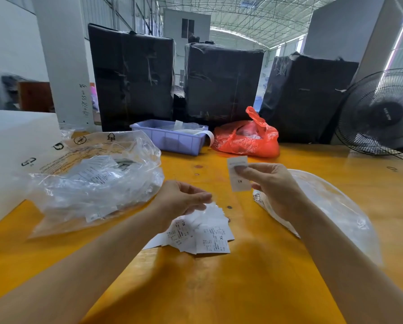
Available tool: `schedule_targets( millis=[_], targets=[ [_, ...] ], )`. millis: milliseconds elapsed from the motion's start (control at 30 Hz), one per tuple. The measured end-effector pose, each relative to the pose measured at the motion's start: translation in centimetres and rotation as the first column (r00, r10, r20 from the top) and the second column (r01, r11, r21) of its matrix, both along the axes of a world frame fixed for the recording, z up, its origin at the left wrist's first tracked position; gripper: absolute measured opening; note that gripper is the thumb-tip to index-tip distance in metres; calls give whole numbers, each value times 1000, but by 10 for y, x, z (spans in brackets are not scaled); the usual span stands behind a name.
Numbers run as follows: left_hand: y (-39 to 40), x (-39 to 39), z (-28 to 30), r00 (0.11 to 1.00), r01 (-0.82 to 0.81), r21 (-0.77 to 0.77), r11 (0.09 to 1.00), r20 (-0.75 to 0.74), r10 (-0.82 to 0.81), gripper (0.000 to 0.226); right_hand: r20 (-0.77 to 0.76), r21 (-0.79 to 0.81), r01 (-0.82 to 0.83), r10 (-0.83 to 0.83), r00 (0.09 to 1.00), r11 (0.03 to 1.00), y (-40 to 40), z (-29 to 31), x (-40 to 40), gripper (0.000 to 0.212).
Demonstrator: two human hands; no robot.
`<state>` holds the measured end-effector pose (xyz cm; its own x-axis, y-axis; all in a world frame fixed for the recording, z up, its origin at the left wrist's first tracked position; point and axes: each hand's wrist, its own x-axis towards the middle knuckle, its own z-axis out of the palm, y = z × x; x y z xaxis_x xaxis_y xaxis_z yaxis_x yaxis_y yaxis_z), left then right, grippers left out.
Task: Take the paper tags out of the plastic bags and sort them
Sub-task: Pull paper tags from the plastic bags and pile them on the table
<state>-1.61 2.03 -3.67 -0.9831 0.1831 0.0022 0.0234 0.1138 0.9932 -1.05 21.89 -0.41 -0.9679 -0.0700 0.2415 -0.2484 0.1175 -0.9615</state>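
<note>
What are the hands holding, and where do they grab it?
The right hand pinches one paper tag near its middle. The left hand seems to pinch thin clear plastic over the tag pile, but that is blurry.

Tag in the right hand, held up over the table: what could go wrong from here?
1. The fan stands close; if it is running, it could scatter the loose tag pile or tug the tag pinched in the right hand.
2. The left hand hovers just above the pile and could knock it out of order.
3. A clear bag under the right forearm could slide or hide a dropped tag.
</note>
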Motion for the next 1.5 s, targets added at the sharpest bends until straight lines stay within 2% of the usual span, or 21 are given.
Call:
schedule_targets(
  millis=[100, 267, 467, 667, 800, 1067, 1300, 1500],
  targets=[
    [0, 2, 1, 999, 38, -10, 999, -22, -39, 9, 25, -223, 33, -29, 999, 974, -10, -4, 0, 26],
    [4, 4, 3, 998, 19, -18, 1000, -59, -20, 16, 75, -358, -58, 90, 993, 932, -22, -8, 0, 19],
    [4, 4, 3, 997, 32, -33, 999, -75, -35, 18, 7, -193, 46, -46, 999, 980, -30, -13, 1, 14],
    [3, 4, 2, 995, 52, -21, 998, -80, -53, 18, -32, -24, 98, -99, 995, 995, -32, -15, 2, 16],
    [4, 3, 2, 996, 55, -9, 998, -75, -55, 18, -24, 1, 33, -33, 999, 999, -33, -15, 4, 17],
    [3, 3, 3, 996, 60, -1, 998, -73, -60, 15, -2, 88, 14, -14, 1000, 996, -31, -16, 5, 14],
    [0, 1, 6, 996, 45, 25, 999, -74, -44, 20, -11, 77, 20, -20, 1000, 997, -28, -13, 6, 13],
    [1, 1, 5, 995, 20, 20, 1000, -95, -18, 23, 49, 67, 11, -15, 999, 998, -27, -11, 5, 10]
  ],
)
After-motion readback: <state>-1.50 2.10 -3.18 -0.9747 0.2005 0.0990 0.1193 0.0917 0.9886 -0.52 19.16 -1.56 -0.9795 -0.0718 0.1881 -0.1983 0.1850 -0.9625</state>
